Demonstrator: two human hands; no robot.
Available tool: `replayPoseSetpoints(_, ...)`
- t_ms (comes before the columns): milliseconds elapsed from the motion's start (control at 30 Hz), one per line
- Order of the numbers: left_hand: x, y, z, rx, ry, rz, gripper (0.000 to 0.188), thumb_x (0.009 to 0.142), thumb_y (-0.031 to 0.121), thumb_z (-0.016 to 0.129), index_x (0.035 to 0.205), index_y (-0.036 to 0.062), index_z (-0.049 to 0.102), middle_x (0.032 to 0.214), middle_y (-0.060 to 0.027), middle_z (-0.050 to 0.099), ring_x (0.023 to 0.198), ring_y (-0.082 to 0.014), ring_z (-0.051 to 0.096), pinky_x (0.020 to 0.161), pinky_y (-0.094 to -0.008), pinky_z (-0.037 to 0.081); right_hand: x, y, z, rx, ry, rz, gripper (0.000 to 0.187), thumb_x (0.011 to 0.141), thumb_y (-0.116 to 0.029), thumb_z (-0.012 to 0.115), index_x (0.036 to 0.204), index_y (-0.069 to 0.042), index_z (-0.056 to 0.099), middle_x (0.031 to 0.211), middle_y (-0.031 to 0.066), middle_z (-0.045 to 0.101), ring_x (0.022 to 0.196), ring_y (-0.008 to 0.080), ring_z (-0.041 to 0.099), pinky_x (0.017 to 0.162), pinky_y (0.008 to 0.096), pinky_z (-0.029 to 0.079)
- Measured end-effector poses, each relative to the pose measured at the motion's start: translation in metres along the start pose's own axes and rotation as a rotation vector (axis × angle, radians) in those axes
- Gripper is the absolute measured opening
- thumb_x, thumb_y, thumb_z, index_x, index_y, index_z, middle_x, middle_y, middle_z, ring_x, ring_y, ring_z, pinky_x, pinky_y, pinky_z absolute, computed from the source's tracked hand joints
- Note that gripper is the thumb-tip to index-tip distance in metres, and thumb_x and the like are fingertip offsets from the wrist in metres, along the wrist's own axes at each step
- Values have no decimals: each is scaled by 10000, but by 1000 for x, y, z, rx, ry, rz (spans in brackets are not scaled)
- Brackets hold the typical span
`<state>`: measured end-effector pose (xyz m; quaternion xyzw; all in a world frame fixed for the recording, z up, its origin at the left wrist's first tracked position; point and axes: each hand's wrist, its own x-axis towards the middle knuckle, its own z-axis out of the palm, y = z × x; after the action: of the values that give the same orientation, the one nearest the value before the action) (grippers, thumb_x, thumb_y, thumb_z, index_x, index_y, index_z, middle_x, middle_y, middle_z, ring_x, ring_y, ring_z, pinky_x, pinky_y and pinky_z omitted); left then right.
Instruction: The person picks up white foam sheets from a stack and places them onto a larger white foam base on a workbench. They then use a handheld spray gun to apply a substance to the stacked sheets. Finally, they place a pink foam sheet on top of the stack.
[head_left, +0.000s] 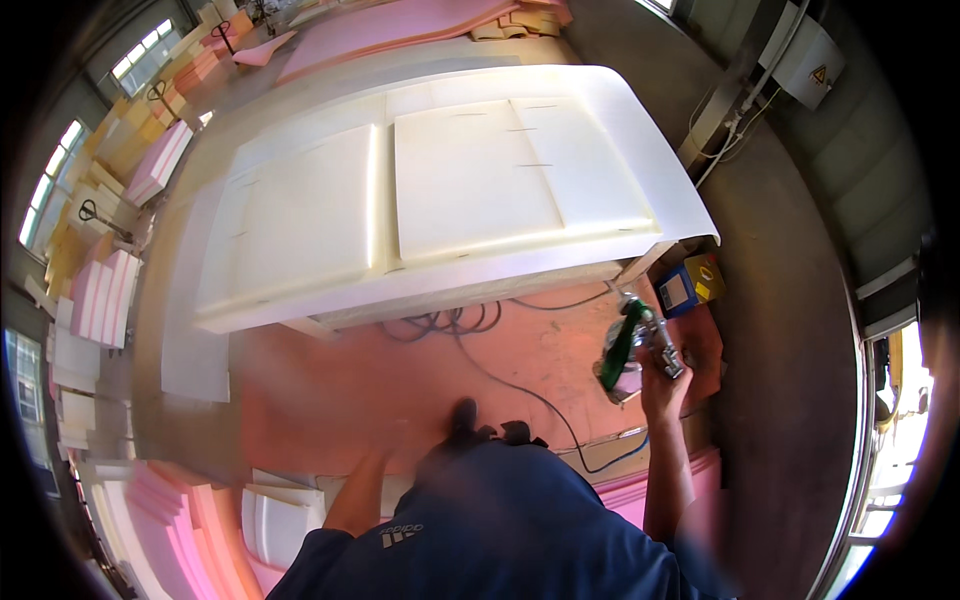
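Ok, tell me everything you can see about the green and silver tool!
The tool is in the right hand, over the reddish floor. It has a dark green part and shiny silvery parts that look like metal. The green part slants, its top tipped to the right. The hand grips the silvery side. Smaller details are too blurry to tell.

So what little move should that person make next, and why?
Perhaps raise the green-and-silver handheld tool, seemingly a spray gun, toward the right-hand flat white foam-like panel. The right hand already grips it, but holds it short of the near edge of the white sheet under the panels, so it cannot reach them from there.
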<state>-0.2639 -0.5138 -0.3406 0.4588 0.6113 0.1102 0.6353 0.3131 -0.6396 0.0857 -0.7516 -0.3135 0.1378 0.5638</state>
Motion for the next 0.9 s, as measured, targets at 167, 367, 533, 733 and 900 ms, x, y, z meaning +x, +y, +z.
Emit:
replayPoseSetpoints(167, -20, 35, 13, 249, 38, -108, 474, 982, 427, 618, 1186, 1, 652, 1069, -103, 669, 899, -199, 639, 735, -336, 544, -20, -18, 36, -26, -209, 34, 239, 858, -96, 790, 1035, 50, 721, 823, 56, 729, 781, 54, 609, 701, 267, 518)
replayPoseSetpoints(367, 9, 17, -19, -39, -2, 47, 464, 981, 431, 621, 1147, -1, 659, 1005, -97, 663, 842, -192, 637, 705, -339, 556, -26, -23, 39, -11, -196, 56, 240, 843, -104, 801, 1015, 44, 724, 765, 57, 702, 744, 56, 592, 674, 269, 507)
replayPoseSetpoints(533, 21, 44, -7, 163, 1, 25, 441, 997, 419, 601, 1163, 14, 650, 1008, -85, 654, 866, -177, 630, 731, -324, 553, -27, 10, -4, -77, 101, 96, 198, 846, -100, 792, 987, 28, 741, 754, -18, 658, 715, 38, 543, 624, 273, 476)
replayPoseSetpoints(733, 47, 47, -2, 148, -101, 81, 489, 997, 449, 582, 1236, 25, 622, 1054, -88, 650, 890, -186, 631, 751, -319, 545, -29, 29, -65, -247, 389, 74, 174, 859, -105, 782, 958, 32, 738, 739, -57, 624, 668, 31, 512, 592, 250, 434)
replayPoseSetpoints(900, 55, 24, -24, 416, 31, 215, 534, 998, 442, 569, 1296, 0, 590, 1159, -114, 647, 974, -201, 634, 805, -321, 539, -41, 35, -73, -190, 400, 131, 192, 850, -101, 781, 988, 28, 743, 770, 14, 699, 700, 48, 580, 631, 283, 476)
